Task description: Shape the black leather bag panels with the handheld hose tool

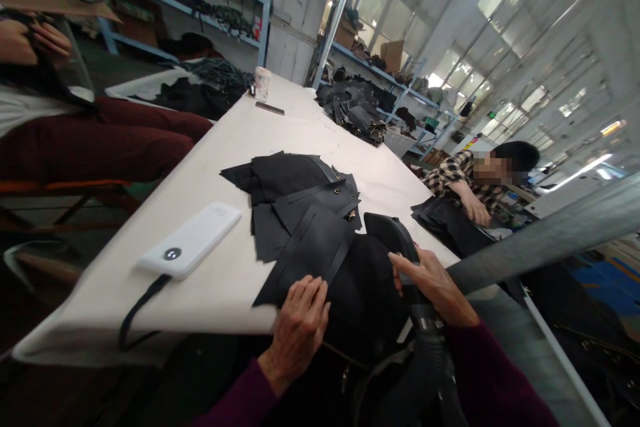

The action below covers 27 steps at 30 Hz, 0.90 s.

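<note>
My left hand (299,328) lies with its fingers flat on the near edge of a black leather-like piece (313,247) at the front of the white table. My right hand (424,278) is wrapped round the handle of a black tool (393,233) with a flat head and a thick hose running down. Under and beside the tool spreads black fabric (367,287), hanging over the table edge. A stack of black pieces (287,177) with small metal fittings lies just beyond.
A white power bank (193,240) with a black cable lies left on the white table (210,293). Further back are a phone (270,108), a cup (263,83) and a black pile (353,107). A metal pole (550,227) crosses at right. People sit on both sides.
</note>
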Each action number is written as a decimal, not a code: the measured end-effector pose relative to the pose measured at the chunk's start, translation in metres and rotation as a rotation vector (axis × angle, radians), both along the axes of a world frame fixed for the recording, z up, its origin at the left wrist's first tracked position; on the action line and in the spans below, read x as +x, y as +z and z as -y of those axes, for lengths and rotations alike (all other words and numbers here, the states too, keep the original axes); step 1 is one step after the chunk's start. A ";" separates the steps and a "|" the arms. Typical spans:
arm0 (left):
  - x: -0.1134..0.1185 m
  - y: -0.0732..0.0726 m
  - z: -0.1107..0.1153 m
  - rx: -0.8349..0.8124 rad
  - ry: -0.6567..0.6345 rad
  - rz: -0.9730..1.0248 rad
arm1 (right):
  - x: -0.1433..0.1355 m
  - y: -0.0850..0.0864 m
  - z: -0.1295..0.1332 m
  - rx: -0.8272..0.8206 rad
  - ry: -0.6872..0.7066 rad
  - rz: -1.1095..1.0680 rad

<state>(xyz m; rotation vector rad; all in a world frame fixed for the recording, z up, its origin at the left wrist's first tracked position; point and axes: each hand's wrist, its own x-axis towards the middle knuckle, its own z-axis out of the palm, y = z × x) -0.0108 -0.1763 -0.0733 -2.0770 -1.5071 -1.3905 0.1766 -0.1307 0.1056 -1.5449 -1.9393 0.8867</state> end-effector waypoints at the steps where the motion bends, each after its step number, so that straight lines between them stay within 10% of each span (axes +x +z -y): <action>1: -0.003 0.001 0.008 0.005 -0.014 0.075 | 0.003 0.000 0.010 0.005 0.012 0.022; 5: -0.015 -0.008 0.047 -0.052 -0.026 0.415 | 0.012 -0.005 0.052 0.022 0.065 0.135; 13: -0.007 -0.006 0.059 -1.008 -0.441 1.336 | 0.010 -0.024 0.096 -0.096 0.184 0.128; 18: -0.001 0.015 0.053 -0.968 -0.731 1.713 | 0.002 -0.025 0.104 -0.114 0.208 0.109; 27: 0.010 -0.002 0.036 -0.681 -0.456 1.377 | -0.015 -0.026 0.115 -0.095 0.170 0.127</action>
